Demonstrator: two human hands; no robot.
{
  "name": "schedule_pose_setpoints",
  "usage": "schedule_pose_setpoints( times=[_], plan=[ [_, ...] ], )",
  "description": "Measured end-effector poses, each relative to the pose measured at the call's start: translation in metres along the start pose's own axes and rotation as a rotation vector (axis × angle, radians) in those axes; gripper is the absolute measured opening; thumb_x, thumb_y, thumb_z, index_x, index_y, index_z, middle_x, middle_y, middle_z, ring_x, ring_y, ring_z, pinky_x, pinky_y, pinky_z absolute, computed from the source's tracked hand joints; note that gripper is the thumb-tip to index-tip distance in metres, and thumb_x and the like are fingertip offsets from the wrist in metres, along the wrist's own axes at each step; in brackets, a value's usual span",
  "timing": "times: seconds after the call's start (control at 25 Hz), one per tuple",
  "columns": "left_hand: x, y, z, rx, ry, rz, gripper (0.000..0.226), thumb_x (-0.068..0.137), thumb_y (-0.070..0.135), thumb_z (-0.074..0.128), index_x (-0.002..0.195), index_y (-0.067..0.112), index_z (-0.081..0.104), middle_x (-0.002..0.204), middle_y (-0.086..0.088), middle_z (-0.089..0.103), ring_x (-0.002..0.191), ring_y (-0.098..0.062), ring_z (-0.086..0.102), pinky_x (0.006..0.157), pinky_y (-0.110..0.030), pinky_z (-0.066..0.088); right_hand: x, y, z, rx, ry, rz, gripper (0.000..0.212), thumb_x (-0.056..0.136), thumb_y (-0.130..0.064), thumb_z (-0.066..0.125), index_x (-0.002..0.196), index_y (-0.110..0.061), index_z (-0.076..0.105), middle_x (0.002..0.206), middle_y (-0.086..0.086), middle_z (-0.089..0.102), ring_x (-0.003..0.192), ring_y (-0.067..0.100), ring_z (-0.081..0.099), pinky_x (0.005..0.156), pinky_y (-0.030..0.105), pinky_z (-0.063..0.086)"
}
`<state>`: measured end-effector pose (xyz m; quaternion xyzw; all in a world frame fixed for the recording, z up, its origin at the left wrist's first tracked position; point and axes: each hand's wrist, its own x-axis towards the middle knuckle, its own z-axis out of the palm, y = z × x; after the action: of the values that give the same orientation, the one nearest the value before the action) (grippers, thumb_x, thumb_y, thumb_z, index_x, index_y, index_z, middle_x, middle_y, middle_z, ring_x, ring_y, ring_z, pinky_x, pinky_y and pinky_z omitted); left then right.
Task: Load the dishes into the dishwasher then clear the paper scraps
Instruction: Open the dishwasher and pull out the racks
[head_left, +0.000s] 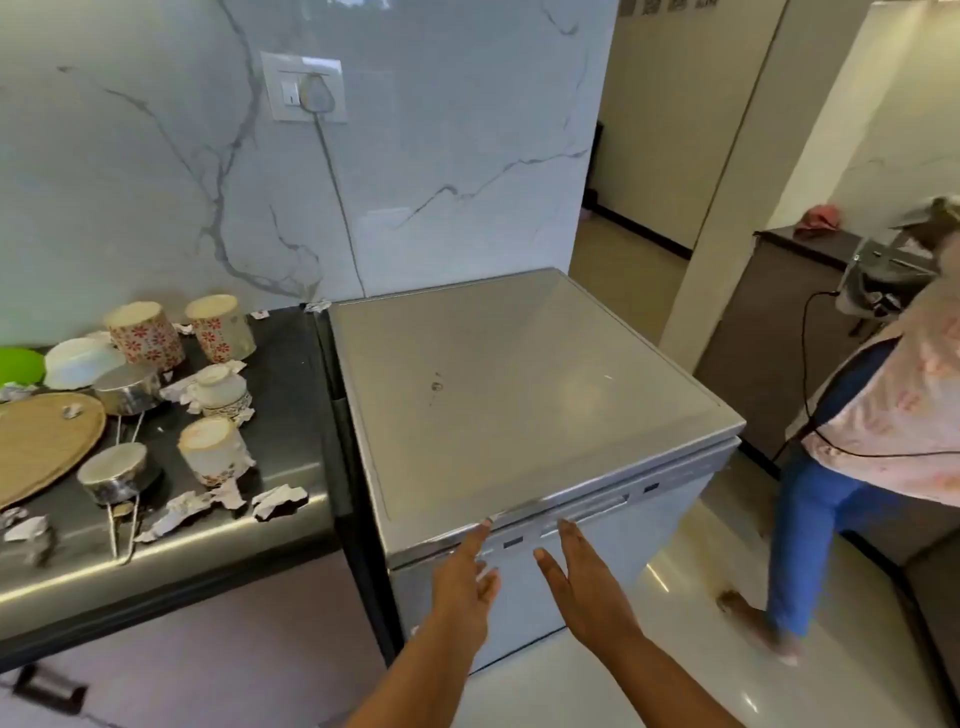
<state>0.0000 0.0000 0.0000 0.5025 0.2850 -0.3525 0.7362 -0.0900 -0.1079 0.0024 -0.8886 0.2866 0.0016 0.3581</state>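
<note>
A silver dishwasher (519, 374) stands shut beside a dark counter (291, 395). My left hand (465, 577) and my right hand (584, 582) reach toward the top front edge of its door with fingers straight, holding nothing; the left fingertip is at the door's top strip. On the counter stand floral cups (145, 335), steel pots (127, 387), a white bowl (80, 361), a green plate (18, 364) and a wooden plate (44, 441). Crumpled paper scraps (278, 501) lie among them near the counter's front.
A second person (878, 431) in blue trousers stands right of the dishwasher on the glossy floor, with a cable trailing. A wall socket (304, 88) with a plugged cord sits on the marble wall behind. A drawer handle (49, 688) shows below the counter.
</note>
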Motion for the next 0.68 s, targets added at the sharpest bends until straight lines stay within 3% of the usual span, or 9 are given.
schedule_pose_setpoints(
  times=[0.08, 0.2, 0.28, 0.36, 0.52, 0.68],
  plan=[
    [0.014, -0.006, 0.025, -0.032, -0.035, -0.068, 0.037, 0.068, 0.027, 0.083, 0.087, 0.006, 0.059, 0.091, -0.014, 0.053, 0.079, -0.026, 0.057, 0.075, -0.035, 0.052, 0.028, 0.008, -0.008, 0.202, 0.006, 0.111, 0.067, 0.095, -0.048, 0.037, 0.149, -0.014, 0.014, 0.155, 0.003, 0.021, 0.142, 0.018, 0.023, 0.113, 0.027, 0.019],
    [0.027, -0.015, 0.062, -0.096, -0.058, -0.161, 0.032, 0.069, 0.027, 0.082, 0.084, 0.009, 0.060, 0.094, -0.016, 0.054, 0.078, -0.028, 0.056, 0.070, -0.034, 0.052, 0.073, 0.021, -0.019, 0.527, 0.016, 0.415, 0.070, 0.091, -0.055, 0.042, 0.145, -0.011, 0.030, 0.146, 0.009, 0.038, 0.129, 0.028, 0.044, 0.105, 0.039, 0.037],
    [0.036, -0.012, 0.079, -0.159, -0.063, -0.205, 0.033, 0.068, 0.026, 0.083, 0.087, 0.008, 0.063, 0.093, -0.016, 0.056, 0.074, -0.027, 0.055, 0.067, -0.034, 0.052, 0.096, 0.024, -0.028, 0.781, 0.071, 0.575, 0.061, 0.090, -0.052, 0.048, 0.130, -0.005, 0.049, 0.124, 0.014, 0.056, 0.104, 0.029, 0.057, 0.082, 0.038, 0.049],
    [0.044, -0.012, 0.090, -0.225, -0.058, -0.237, 0.033, 0.067, 0.022, 0.084, 0.087, 0.005, 0.063, 0.081, -0.015, 0.056, 0.066, -0.024, 0.052, 0.064, -0.032, 0.053, 0.110, 0.023, -0.035, 1.014, 0.114, 0.648, 0.042, 0.092, -0.041, 0.052, 0.106, -0.002, 0.059, 0.095, 0.014, 0.060, 0.082, 0.027, 0.056, 0.068, 0.035, 0.047],
    [0.054, -0.021, 0.104, -0.289, 0.002, -0.209, 0.025, 0.072, 0.018, 0.080, 0.084, 0.003, 0.063, 0.077, -0.014, 0.057, 0.068, -0.025, 0.052, 0.062, -0.032, 0.050, 0.128, 0.028, -0.044, 1.342, 0.072, 0.740, 0.025, 0.090, -0.030, 0.059, 0.093, -0.005, 0.056, 0.089, 0.013, 0.056, 0.078, 0.029, 0.054, 0.070, 0.040, 0.050],
    [0.056, -0.030, 0.111, -0.351, 0.028, -0.111, 0.020, 0.075, 0.015, 0.076, 0.081, 0.003, 0.063, 0.072, -0.015, 0.061, 0.064, -0.028, 0.053, 0.061, -0.034, 0.046, 0.140, 0.043, -0.047, 1.432, -0.037, 0.723, 0.020, 0.088, -0.021, 0.060, 0.098, -0.004, 0.056, 0.092, 0.017, 0.061, 0.084, 0.035, 0.058, 0.085, 0.051, 0.048]
  ],
)
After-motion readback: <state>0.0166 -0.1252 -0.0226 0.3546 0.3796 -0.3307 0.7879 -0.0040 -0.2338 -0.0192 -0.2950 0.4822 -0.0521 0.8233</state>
